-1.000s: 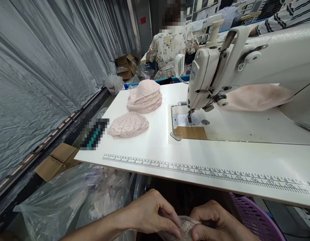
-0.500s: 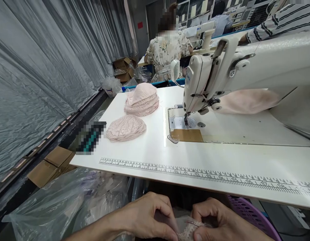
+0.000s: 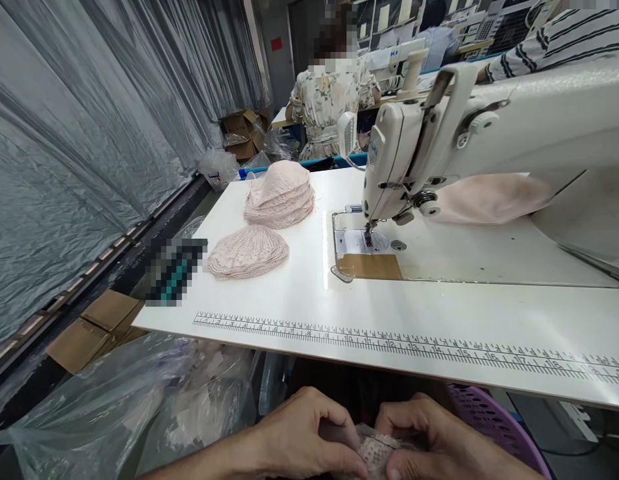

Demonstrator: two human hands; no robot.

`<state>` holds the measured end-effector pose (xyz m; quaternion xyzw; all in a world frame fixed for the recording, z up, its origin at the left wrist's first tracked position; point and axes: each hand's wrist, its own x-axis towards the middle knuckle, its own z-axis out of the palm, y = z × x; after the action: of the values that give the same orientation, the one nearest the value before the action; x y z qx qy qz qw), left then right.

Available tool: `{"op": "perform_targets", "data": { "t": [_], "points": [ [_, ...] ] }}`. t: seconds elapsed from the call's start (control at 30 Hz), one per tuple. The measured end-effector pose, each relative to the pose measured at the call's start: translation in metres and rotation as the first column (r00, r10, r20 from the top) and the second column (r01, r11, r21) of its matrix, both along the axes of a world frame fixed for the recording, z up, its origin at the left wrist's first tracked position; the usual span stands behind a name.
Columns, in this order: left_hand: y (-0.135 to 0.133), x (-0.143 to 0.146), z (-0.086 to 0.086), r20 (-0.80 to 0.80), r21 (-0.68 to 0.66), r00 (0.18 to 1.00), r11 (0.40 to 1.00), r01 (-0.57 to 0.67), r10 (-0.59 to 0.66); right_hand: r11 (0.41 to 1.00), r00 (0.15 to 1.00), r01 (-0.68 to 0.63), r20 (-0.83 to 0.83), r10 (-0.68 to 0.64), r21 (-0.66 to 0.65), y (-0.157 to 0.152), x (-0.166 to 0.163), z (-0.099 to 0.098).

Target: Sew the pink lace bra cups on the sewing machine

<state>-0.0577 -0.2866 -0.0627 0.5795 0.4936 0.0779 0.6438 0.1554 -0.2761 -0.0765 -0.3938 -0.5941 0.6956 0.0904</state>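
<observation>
My left hand (image 3: 309, 437) and my right hand (image 3: 432, 440) meet at the bottom edge, below the front of the white sewing table (image 3: 299, 293). Both pinch a small piece of pink lace fabric (image 3: 374, 448) between thumbs and fingers; most of the piece is hidden by the fingers. On the table's left part lie a low pile of pink lace pieces (image 3: 248, 252) and a taller stack of them (image 3: 279, 195) behind it. The sewing machine (image 3: 469, 143) stands at the right, its needle over the plate.
A ruler strip (image 3: 389, 343) runs along the table front. Clear plastic bags (image 3: 119, 407) lie at lower left, a purple basket (image 3: 494, 427) at lower right. Cardboard boxes (image 3: 89, 327) sit by the plastic-sheeted wall. A person in a floral top (image 3: 332, 100) stands behind; a striped sleeve (image 3: 564, 37) is at upper right.
My hands stay low and keep working the lace piece between the fingertips; the view has shifted slightly, and nothing on the table has moved.
</observation>
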Motion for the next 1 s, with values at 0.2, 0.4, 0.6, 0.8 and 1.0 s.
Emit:
{"op": "perform_targets", "data": {
  "t": [0.2, 0.4, 0.6, 0.8, 1.0],
  "points": [
    [0.000, -0.001, -0.002, 0.023, -0.067, 1.000, 0.998, 0.008, -0.006, 0.999, 1.000, -0.011, -0.023, 0.010, -0.032, -0.002, 0.001, -0.007],
    [0.002, -0.001, 0.002, -0.006, -0.039, 0.997, 0.996, 0.078, -0.079, 0.999, 1.000, -0.001, -0.027, 0.000, -0.054, -0.002, -0.003, -0.004],
    [0.002, -0.008, 0.001, 0.033, -0.115, 0.998, 0.991, 0.065, -0.062, 0.991, 0.999, -0.033, -0.042, 0.028, -0.131, 0.002, -0.007, -0.003],
    [0.004, -0.011, -0.004, 0.124, -0.195, 0.992, 0.980, 0.044, -0.020, 0.988, 0.999, -0.038, -0.037, 0.032, -0.150, 0.004, -0.002, -0.009],
    [0.002, -0.014, -0.013, 0.200, -0.182, 0.979, 0.981, 0.064, -0.027, 0.988, 0.998, -0.043, -0.048, 0.036, -0.151, 0.003, 0.011, -0.023]
  ]
}}
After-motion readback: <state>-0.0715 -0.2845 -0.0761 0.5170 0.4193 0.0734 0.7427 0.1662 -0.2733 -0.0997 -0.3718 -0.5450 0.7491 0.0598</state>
